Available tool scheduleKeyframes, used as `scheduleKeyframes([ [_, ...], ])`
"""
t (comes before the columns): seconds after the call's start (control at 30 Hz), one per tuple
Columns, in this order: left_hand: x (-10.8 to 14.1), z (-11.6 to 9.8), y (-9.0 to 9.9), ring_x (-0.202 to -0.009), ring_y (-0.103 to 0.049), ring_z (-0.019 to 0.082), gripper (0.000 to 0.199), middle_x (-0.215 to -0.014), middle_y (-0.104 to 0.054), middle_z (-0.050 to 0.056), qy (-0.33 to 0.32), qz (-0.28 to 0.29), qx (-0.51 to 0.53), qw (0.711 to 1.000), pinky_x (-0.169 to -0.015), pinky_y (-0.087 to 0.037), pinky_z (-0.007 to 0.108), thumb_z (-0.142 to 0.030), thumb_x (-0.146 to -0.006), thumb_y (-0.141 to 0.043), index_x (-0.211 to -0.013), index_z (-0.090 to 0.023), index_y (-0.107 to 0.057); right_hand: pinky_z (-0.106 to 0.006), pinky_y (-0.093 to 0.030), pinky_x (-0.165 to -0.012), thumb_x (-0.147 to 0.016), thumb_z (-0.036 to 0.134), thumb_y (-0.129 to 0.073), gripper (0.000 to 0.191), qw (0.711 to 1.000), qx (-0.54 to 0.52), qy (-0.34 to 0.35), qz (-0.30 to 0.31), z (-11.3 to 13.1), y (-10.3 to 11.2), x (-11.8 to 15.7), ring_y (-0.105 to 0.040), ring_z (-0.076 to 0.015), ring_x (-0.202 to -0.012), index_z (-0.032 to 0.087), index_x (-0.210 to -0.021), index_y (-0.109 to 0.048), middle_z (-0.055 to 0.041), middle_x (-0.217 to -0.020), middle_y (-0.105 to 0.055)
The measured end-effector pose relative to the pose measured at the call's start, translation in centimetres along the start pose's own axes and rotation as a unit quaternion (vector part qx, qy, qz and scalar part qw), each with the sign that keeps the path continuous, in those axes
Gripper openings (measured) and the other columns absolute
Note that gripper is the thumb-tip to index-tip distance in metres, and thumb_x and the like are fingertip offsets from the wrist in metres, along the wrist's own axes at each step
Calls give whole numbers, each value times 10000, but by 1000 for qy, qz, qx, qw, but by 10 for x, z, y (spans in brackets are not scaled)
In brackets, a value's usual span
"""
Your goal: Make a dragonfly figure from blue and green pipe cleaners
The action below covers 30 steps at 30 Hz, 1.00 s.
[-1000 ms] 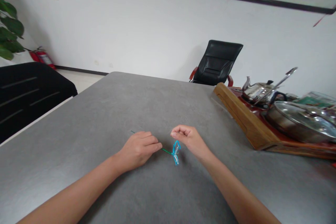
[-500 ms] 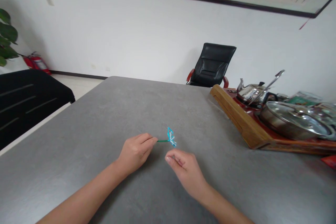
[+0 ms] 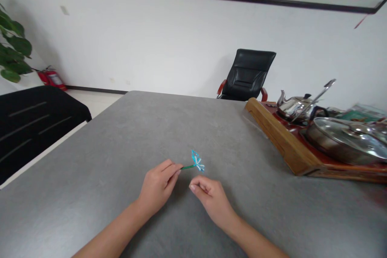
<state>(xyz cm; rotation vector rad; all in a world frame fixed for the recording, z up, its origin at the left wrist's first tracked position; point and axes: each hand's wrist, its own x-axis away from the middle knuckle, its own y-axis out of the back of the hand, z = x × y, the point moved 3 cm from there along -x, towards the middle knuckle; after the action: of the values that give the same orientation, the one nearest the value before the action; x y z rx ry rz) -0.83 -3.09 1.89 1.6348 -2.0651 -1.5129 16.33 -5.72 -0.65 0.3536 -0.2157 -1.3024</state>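
Note:
A small blue and white beaded flower [image 3: 198, 161] on a green stem [image 3: 188, 167] is held above the grey table [image 3: 145, 125]. My left hand [image 3: 159, 185] pinches the stem between thumb and fingers, with the blossom pointing right. Just below and to the right of the blossom is my right hand [image 3: 213, 199], its fingers curled and the thumb against the index finger. It does not touch the flower; whether something tiny is between its fingertips cannot be made out.
A wooden tea tray [image 3: 272, 137] with a steel kettle [image 3: 294, 107] and a lidded pan [image 3: 344, 139] occupies the table's right side. Behind the table stands a black chair [image 3: 249, 72]; another black chair [image 3: 39, 121] is at the left.
The view has shifted slightly, so the room appears a little further right. The flower has turned a little in my left hand, its stem now slanting. Both hands keep their grips.

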Motion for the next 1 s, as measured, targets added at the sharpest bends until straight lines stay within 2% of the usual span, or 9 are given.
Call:
scheduleKeyframes([
  [0.17, 2, 8, -1, -710, -556, 134, 194, -804, -585, 21, 18, 3, 13, 1000, -643, -437, 227, -198, -932, -437, -1007, -197, -617, -231, -251, -510, -875, 303, -492, 225, 1000, 7, 0, -5, -1, 1, -1, -359, -106, -531, 184, -703, -575, 47, -565, -393],
  [0.37, 1, 7, 2, -716, -538, 132, 142, -797, -565, 20, 17, -11, 56, 998, -657, -427, 237, -198, -929, -458, -965, -183, -595, -234, -248, -507, -868, 321, -501, 230, 1000, -25, 0, -10, -1, 4, -2, -328, -104, -527, 185, -696, -570, 47, -571, -374],
  [0.7, -1, 6, 6, -729, -537, 135, 149, -799, -561, 25, 12, -16, 58, 998, -666, -425, 242, -196, -926, -466, -943, -179, -614, -242, -214, -497, -862, 322, -511, 220, 999, -42, -6, -10, -2, 7, -3, -294, -103, -522, 185, -694, -552, 52, -565, -328],
  [0.9, 0, 4, 6, -709, -537, 125, 209, -806, -556, 24, 9, -10, 59, 998, -647, -433, 225, -196, -932, -448, -1043, -200, -625, -242, -235, -505, -861, 344, -512, 233, 999, -36, -15, -8, -2, 8, -3, -306, -109, -528, 188, -698, -566, 44, -576, -355],
  [1.0, -1, 1, 7, -707, -535, 126, 213, -800, -551, 24, 11, -2, 50, 999, -640, -432, 224, -189, -932, -439, -1026, -197, -631, -241, -242, -507, -860, 344, -515, 229, 999, -36, -13, -7, -3, 7, -3, -310, -111, -528, 190, -699, -571, 41, -580, -371],
])
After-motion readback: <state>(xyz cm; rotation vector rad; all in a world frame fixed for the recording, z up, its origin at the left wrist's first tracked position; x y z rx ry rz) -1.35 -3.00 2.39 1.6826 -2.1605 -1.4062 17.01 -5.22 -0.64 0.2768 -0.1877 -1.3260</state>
